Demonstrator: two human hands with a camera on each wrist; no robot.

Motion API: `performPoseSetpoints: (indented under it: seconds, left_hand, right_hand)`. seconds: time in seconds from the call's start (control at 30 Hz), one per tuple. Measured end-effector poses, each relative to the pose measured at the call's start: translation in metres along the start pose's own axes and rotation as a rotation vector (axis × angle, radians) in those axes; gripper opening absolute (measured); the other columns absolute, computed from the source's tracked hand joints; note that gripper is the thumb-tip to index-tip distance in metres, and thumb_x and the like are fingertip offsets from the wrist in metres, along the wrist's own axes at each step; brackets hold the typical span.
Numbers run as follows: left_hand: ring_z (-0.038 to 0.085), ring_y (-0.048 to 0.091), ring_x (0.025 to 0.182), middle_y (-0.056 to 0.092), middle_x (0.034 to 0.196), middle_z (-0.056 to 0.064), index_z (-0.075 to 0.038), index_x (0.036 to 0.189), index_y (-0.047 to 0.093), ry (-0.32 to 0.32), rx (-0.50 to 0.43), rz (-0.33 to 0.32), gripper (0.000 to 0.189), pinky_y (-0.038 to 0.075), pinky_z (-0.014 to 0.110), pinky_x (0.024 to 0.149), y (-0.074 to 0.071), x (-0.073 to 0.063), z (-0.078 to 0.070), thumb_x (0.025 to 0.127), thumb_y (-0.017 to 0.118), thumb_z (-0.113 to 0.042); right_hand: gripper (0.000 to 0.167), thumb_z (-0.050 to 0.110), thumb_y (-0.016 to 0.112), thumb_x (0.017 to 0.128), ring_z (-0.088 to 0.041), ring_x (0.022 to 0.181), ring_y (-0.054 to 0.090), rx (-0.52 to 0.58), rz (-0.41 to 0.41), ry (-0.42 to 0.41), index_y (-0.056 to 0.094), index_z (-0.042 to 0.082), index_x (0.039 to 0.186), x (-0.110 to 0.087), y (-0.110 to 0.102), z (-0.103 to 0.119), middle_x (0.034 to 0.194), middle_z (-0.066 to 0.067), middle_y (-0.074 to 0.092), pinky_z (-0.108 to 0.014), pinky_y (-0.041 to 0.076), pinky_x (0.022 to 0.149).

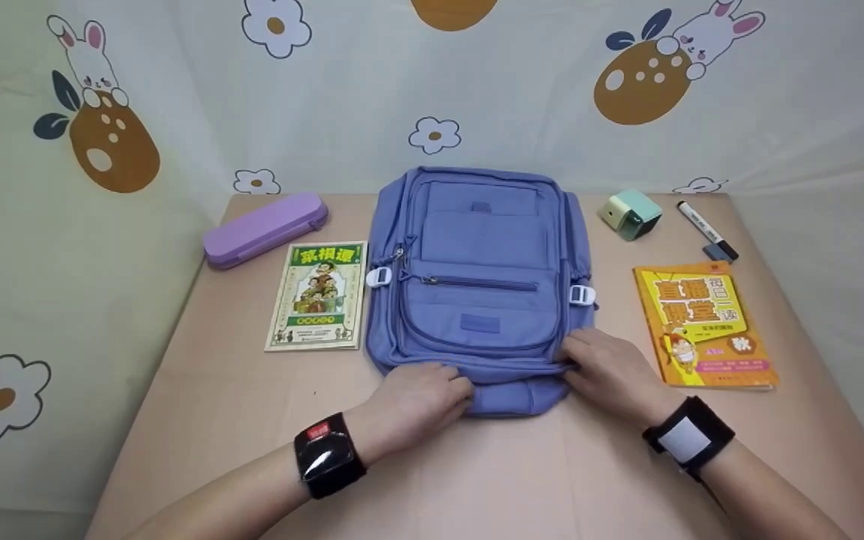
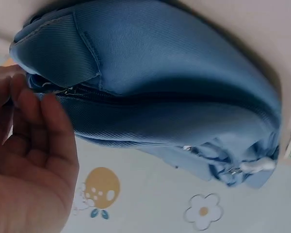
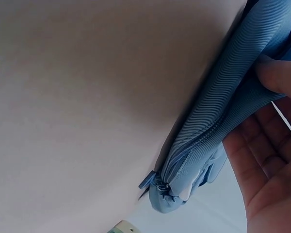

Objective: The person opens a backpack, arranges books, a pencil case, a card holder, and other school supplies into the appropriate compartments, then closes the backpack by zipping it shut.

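Note:
A blue backpack lies flat on the table, front pocket side up, its bottom end towards me. My left hand is at that end, with curled fingers gripping the fabric beside an open-looking zipper seam. At the lower right corner my right hand pinches a fold of the bag's side, thumb on one face and fingers behind. A zipper runs along the side just past those fingers. What lies inside the bag is hidden.
Left of the backpack are a green-and-cream book and a purple pencil case. To its right lie an orange book, a mint-green pencil sharpener, a marker and a small grey-blue block. Patterned cloth walls the table's back and sides.

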State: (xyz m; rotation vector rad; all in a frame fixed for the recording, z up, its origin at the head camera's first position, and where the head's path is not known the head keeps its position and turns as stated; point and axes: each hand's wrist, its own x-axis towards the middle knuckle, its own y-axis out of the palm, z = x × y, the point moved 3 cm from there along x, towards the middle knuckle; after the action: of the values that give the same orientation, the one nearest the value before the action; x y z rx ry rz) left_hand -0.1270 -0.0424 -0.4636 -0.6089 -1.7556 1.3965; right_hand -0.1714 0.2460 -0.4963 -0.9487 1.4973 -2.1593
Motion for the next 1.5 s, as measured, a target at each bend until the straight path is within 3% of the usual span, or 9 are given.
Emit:
performPoseSetpoints:
  seconds: [0.2, 0.4, 0.57, 0.8, 1.07, 1.27, 1.5]
  left_hand:
    - [0.012, 0.062, 0.076, 0.064, 0.085, -0.004, -0.014, 0.092, 0.071, -0.162, -0.275, 0.033, 0.015, 0.054, 0.030, 0.069, -0.004, -0.022, 0.011, 0.095, 0.073, -0.029]
    - [0.014, 0.068, 0.088, 0.071, 0.094, -0.002, -0.011, 0.101, 0.068, -0.281, -0.384, 0.006, 0.010, 0.057, 0.030, 0.080, -0.003, -0.030, 0.021, 0.095, 0.073, -0.015]
    - [0.017, 0.069, 0.091, 0.073, 0.097, 0.001, -0.008, 0.104, 0.071, -0.319, -0.386, 0.009, 0.010, 0.057, 0.033, 0.083, -0.003, -0.032, 0.024, 0.095, 0.072, -0.013]
    - [0.014, 0.065, 0.084, 0.070, 0.093, -0.001, -0.010, 0.097, 0.072, -0.364, -0.353, -0.027, 0.004, 0.056, 0.032, 0.075, -0.005, -0.038, 0.033, 0.097, 0.069, -0.013]
    - [0.018, 0.069, 0.086, 0.071, 0.092, 0.001, -0.011, 0.095, 0.071, -0.460, -0.335, 0.012, 0.004, 0.057, 0.037, 0.077, -0.010, -0.053, 0.049, 0.096, 0.069, -0.009]
    - [0.019, 0.069, 0.086, 0.072, 0.092, 0.001, -0.011, 0.095, 0.071, -0.460, -0.329, 0.017, 0.004, 0.057, 0.039, 0.078, -0.014, -0.060, 0.063, 0.097, 0.068, -0.009]
    - [0.022, 0.070, 0.088, 0.074, 0.093, 0.002, -0.009, 0.095, 0.075, -0.600, -0.339, -0.027, 0.007, 0.056, 0.042, 0.084, -0.013, -0.077, 0.091, 0.093, 0.072, -0.004]
  right_hand:
    - [0.028, 0.011, 0.081, 0.078, -0.010, 0.088, 0.056, 0.020, -0.017, -0.032, 0.066, 0.018, 0.101, 0.003, -0.002, 0.005, 0.098, 0.009, 0.059, -0.031, 0.052, 0.072]
    - [0.038, 0.021, 0.082, 0.084, -0.015, 0.106, 0.057, 0.071, 0.011, -0.096, 0.067, 0.014, 0.118, 0.007, 0.000, 0.019, 0.115, 0.003, 0.062, -0.037, 0.053, 0.087]
    - [0.033, 0.014, 0.081, 0.085, -0.016, 0.103, 0.060, 0.041, 0.032, -0.083, 0.067, 0.016, 0.115, 0.011, 0.004, 0.027, 0.111, 0.003, 0.064, -0.036, 0.055, 0.083]
    - [0.024, 0.011, 0.082, 0.083, -0.016, 0.090, 0.063, -0.045, 0.008, -0.052, 0.066, 0.018, 0.100, 0.016, 0.008, 0.030, 0.100, 0.003, 0.066, -0.034, 0.056, 0.069]
    - [0.025, 0.011, 0.083, 0.081, -0.016, 0.087, 0.063, -0.045, 0.013, -0.042, 0.064, 0.018, 0.096, 0.018, 0.010, 0.029, 0.095, 0.005, 0.064, -0.035, 0.054, 0.067]
    - [0.024, 0.013, 0.083, 0.083, -0.015, 0.088, 0.064, -0.029, 0.026, -0.018, 0.066, 0.018, 0.097, 0.017, 0.011, 0.027, 0.097, 0.006, 0.065, -0.035, 0.055, 0.069]
    - [0.023, 0.012, 0.083, 0.083, -0.015, 0.088, 0.064, -0.015, 0.041, 0.001, 0.066, 0.019, 0.098, 0.017, 0.010, 0.026, 0.097, 0.006, 0.065, -0.035, 0.055, 0.068]
